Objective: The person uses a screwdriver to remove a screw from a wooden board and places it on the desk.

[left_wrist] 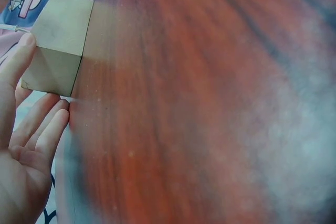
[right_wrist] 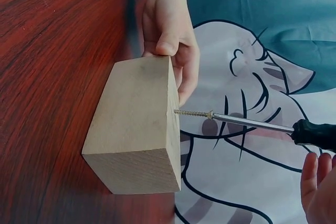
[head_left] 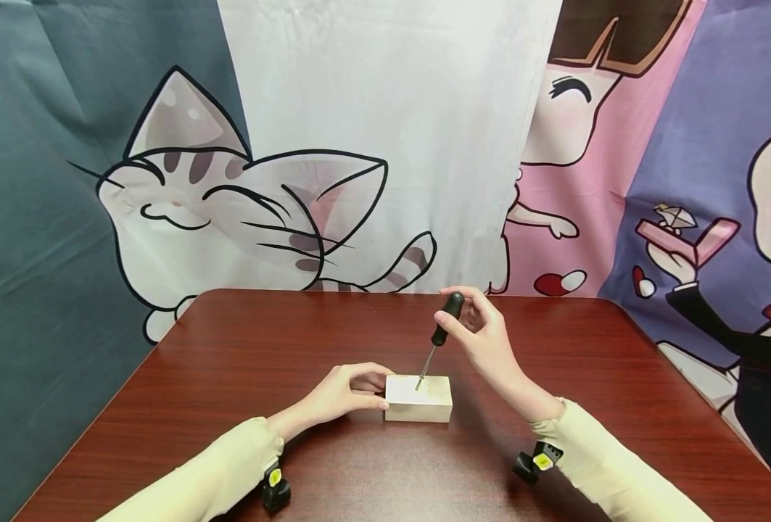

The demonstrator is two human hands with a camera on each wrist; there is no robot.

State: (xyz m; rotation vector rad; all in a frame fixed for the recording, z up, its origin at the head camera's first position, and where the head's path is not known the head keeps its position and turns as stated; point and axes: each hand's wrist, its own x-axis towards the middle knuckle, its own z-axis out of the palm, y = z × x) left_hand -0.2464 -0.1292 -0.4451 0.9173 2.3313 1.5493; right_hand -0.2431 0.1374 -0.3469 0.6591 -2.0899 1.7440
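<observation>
A pale wooden block [head_left: 418, 411] lies on the table in front of the person. The left hand [head_left: 341, 393] grips its left end, thumb at the near side and fingers round toward the back. A brass-coloured screw [right_wrist: 193, 113] stands in the block's top face, most of its threaded shank still showing in the right wrist view. On the screw's head sits the tip of a screwdriver [head_left: 447, 320] with a black handle and a bright metal shaft. The right hand [head_left: 489, 346] holds that handle between thumb and fingers, with the tool leaning to the right at its top.
The reddish-brown wooden table [head_left: 281, 326] spreads round the block on all sides. Behind it hangs a printed cloth [head_left: 385, 94] with a cartoon cat and figures. Each sleeve carries a small black wrist camera [head_left: 275, 487].
</observation>
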